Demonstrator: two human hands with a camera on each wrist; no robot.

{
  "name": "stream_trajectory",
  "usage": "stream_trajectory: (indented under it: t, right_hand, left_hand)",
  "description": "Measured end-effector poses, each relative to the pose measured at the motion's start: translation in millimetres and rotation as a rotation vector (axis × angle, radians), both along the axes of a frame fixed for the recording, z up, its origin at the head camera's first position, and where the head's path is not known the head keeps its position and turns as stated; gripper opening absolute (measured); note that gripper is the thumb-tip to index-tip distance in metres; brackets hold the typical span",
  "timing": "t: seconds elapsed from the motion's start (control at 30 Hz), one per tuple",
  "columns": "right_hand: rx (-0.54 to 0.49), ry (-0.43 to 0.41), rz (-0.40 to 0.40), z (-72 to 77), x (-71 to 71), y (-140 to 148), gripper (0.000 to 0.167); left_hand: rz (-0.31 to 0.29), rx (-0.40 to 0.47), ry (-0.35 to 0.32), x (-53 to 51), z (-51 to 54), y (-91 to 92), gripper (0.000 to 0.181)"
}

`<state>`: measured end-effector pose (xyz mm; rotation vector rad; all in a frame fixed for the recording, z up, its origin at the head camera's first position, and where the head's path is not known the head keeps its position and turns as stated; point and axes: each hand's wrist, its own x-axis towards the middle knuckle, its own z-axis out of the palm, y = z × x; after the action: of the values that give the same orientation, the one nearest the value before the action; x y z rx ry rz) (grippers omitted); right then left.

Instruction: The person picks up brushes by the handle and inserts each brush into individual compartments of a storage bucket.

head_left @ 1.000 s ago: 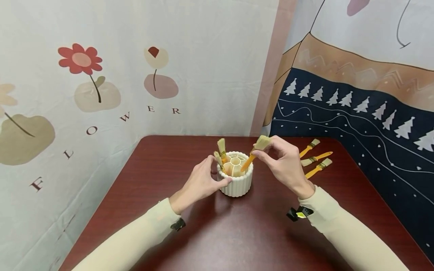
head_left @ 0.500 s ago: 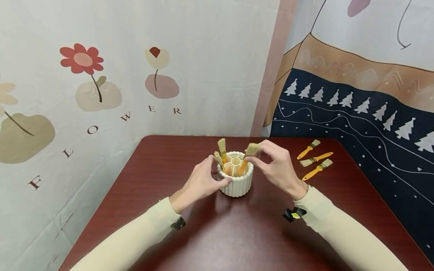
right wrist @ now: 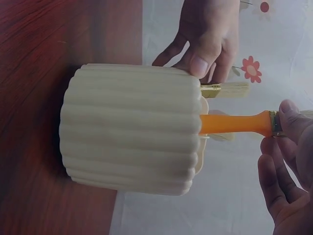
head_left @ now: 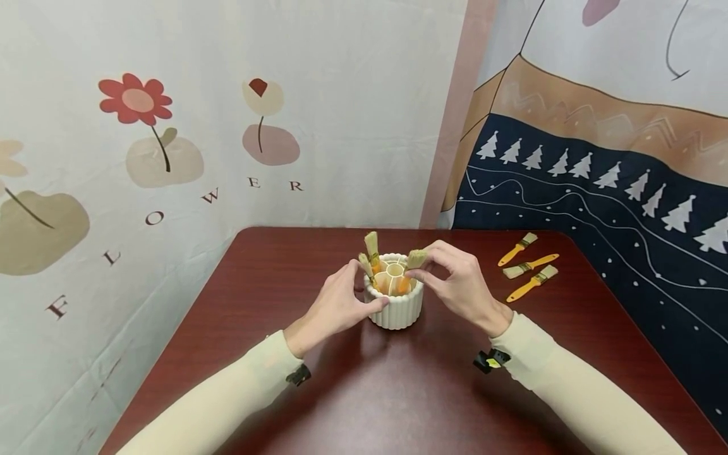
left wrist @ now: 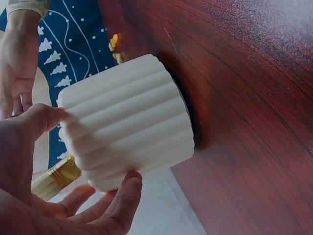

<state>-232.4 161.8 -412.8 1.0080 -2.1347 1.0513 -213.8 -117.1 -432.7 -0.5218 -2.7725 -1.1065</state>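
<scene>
A white ribbed pot [head_left: 396,315] with inner dividers stands upright on the table. My left hand [head_left: 334,308] grips its left side, thumb at the rim and fingers curled round the wall. Two paintbrushes stand bristles up in the left compartments: a taller one [head_left: 372,245] and a shorter one [head_left: 366,265]. My right hand [head_left: 459,284] pinches a third paintbrush [right wrist: 239,123] by its metal band, bristles up. Its orange handle reaches into a right compartment; the handle's lower end is hidden behind the pot's wall in the right wrist view.
Three more paintbrushes lie at the table's back right: an upper one [head_left: 517,249], a middle one [head_left: 531,266] and a lower one [head_left: 533,284]. The dark red table [head_left: 387,398] ends at hanging printed cloths [head_left: 352,114] behind.
My right hand has moved left and down, lowering the paintbrush handle deeper into the pot. The left hand has kept its grip on the pot in the same place.
</scene>
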Motion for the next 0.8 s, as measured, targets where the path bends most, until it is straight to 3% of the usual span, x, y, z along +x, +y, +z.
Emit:
stream_trajectory:
  t: [0.8]
  right_hand:
    - [0.127,0.036,0.053,-26.3,-2.8,-4.2,0.038]
  left_hand:
    - [0.008,-0.028,0.008,1.4,2.9,1.5,0.059]
